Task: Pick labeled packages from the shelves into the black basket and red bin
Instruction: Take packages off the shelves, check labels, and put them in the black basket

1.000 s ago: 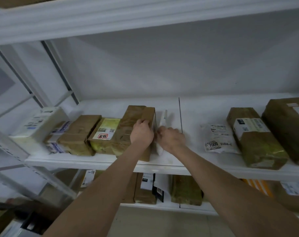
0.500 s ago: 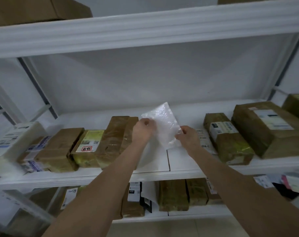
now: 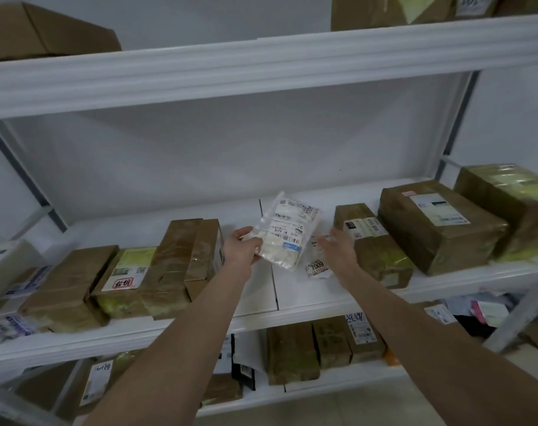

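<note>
Left hand (image 3: 241, 248) pinches a crinkly clear plastic labeled pouch (image 3: 284, 233) above the white shelf (image 3: 304, 292); right hand (image 3: 338, 250), at three o'clock, spread open.

place: parcel storeroom or pick warehouse | evidence: white metal shelves (image 3: 292, 316) in tiers | stacked with tape-wrapped brown parcels (image 3: 440, 238) | printed barcode shipping labels (image 3: 437, 209) on most | slip marked "7009" (image 3: 317, 267) | cartons (image 3: 46, 35) up top | lower tier packed the same way | plain white wall (image 3: 231, 155) behind
</note>
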A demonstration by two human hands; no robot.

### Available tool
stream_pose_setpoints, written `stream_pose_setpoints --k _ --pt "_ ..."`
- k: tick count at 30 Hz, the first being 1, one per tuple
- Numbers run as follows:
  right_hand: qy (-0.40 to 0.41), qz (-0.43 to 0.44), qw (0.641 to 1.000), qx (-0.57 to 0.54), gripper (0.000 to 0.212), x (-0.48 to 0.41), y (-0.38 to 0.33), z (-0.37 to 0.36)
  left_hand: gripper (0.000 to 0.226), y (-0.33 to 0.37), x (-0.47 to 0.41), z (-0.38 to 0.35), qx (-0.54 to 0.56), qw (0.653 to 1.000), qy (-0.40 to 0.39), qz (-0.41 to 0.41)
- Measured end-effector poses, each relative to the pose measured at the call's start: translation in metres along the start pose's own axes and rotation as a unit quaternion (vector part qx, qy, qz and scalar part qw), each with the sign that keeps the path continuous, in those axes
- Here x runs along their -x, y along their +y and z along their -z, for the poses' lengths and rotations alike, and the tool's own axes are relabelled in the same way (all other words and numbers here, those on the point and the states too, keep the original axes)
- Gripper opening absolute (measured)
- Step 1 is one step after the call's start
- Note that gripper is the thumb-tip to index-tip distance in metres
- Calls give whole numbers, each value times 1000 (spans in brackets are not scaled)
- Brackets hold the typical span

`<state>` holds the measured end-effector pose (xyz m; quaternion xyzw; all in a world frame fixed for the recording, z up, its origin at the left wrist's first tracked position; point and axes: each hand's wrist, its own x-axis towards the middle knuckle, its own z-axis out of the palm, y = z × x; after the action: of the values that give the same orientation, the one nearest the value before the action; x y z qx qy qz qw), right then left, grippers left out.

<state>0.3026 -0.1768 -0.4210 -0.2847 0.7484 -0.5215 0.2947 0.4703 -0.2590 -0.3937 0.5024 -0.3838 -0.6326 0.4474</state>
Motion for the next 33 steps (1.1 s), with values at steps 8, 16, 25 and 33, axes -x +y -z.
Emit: stream_pose_setpoints --k 8,16,25,33 --pt "-99 -7 995 -17 78 11 -2 -20 41 -14 7 -7 -40 999 -9 -4" --pt "-138 125 919 347 54 15 14 -31 39 -51 -10 12 -272 961 31 22" --pt "-152 145 836 507 56 20 39 -16 40 -74 2 -16 -533 843 -41 -64" --pt "-133 227 848 461 63 27 6 -44 45 -28 33 22 -596 741 73 -302"
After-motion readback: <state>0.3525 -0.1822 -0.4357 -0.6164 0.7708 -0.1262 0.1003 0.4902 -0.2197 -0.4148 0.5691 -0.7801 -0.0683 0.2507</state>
